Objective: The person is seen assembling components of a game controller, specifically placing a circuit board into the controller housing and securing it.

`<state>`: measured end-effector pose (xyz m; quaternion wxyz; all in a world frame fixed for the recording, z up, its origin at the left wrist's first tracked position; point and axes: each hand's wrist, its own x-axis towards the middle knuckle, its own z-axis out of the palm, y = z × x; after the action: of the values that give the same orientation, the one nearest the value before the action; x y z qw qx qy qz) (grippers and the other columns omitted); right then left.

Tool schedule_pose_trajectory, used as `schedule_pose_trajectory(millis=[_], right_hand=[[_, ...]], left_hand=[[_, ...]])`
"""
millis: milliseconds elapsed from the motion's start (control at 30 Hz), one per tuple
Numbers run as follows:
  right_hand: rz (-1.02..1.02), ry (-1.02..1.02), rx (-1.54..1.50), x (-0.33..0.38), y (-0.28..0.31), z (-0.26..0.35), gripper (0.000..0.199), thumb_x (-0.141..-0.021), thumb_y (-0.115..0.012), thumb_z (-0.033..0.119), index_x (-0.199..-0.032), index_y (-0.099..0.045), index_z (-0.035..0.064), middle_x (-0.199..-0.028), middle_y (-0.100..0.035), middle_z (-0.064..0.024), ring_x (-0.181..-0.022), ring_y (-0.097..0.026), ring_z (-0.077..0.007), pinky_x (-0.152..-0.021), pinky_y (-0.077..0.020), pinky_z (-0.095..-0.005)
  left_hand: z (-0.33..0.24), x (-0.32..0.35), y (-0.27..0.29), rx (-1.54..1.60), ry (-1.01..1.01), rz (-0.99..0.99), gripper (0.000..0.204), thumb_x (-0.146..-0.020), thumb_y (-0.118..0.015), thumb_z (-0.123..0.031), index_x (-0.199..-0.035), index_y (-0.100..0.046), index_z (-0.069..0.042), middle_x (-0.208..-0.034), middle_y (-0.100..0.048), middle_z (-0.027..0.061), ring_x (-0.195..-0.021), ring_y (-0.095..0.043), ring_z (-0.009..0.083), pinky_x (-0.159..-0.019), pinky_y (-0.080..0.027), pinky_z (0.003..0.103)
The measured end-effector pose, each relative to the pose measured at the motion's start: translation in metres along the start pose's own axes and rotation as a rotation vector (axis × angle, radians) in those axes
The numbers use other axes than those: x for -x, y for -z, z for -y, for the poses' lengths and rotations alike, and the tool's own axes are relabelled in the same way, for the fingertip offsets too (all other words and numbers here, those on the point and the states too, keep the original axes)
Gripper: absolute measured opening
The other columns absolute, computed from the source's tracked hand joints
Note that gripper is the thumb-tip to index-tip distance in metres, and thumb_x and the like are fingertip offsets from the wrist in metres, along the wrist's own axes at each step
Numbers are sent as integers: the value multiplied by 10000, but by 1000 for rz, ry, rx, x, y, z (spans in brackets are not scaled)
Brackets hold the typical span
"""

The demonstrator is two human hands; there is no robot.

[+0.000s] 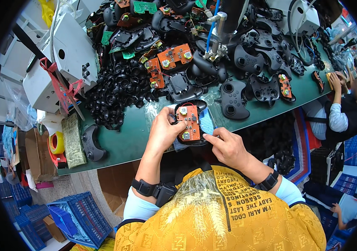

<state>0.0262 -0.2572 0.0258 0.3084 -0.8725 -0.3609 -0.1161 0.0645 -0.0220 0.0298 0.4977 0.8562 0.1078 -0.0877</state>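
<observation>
In front of me, at the near edge of the green table, is an open black game controller shell [203, 106] with an orange circuit board [191, 117] lying in it. My left hand [165, 127] is closed around the shell's left side, its thumb pressed on the board. At the lower right of the shell, my right hand [227, 146] has its fingers bent and their tips against the rim. Whether something small sits between those fingertips is hidden. A light blue cloth [206, 121] shows beside the shell.
Small black caps [113, 92] are heaped left of centre. Behind lie controller shells and an orange board [175, 56]. Assembled controllers [234, 100] cover the right side. A pneumatic tool [218, 37] hangs above the table. Yellow tape [56, 143] sits at the left edge. A co-worker [345, 104] works at right.
</observation>
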Motion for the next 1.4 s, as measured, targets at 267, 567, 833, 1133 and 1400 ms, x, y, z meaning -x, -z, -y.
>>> schedule_pose_trajectory(millis=[267,567,833,1133,1400], right_hand=[[-5,50,38,-1,-2,1,397,-690,-698,-7,-1084,-662,25,-883,-575,-91,-717,-633,-239,-589,-521,-344],[-5,4,57,2,-6,6,382,-700,-689,9,-1080,-656,1,-870,-567,-82,-714,-616,-232,-602,-518,-340],[-80,-56,-20,4,3,1,352,-707,-687,-23,-1056,-662,10,-857,-588,-96,-685,-631,-248,-574,-525,-344],[-54,-79,-37,11,2,-1,356,-713,-690,-34,-1064,-649,6,-868,-584,-101,-687,-632,-251,-580,-528,-346],[-57,-57,-54,11,1,-2,341,-710,-695,-28,-1047,-655,6,-864,-582,-95,-685,-633,-243,-574,-526,-337]], left_hand=[[2,-1,0,17,4,8,405,-749,-821,-186,-1038,-621,15,-734,-559,-23,-678,-516,66,-594,-448,256],[5,-1,-2,45,6,8,402,-751,-822,-175,-1038,-620,19,-728,-564,-23,-666,-516,63,-590,-449,257],[4,-2,1,48,66,50,546,-700,-840,-299,-1070,-613,32,-855,-611,97,-760,-593,204,-698,-505,350],[2,-1,3,16,76,51,558,-693,-845,-303,-1075,-608,28,-854,-602,88,-760,-591,198,-691,-504,350],[6,-2,0,59,53,43,550,-699,-843,-303,-1069,-613,32,-872,-611,94,-784,-597,207,-717,-508,353]])
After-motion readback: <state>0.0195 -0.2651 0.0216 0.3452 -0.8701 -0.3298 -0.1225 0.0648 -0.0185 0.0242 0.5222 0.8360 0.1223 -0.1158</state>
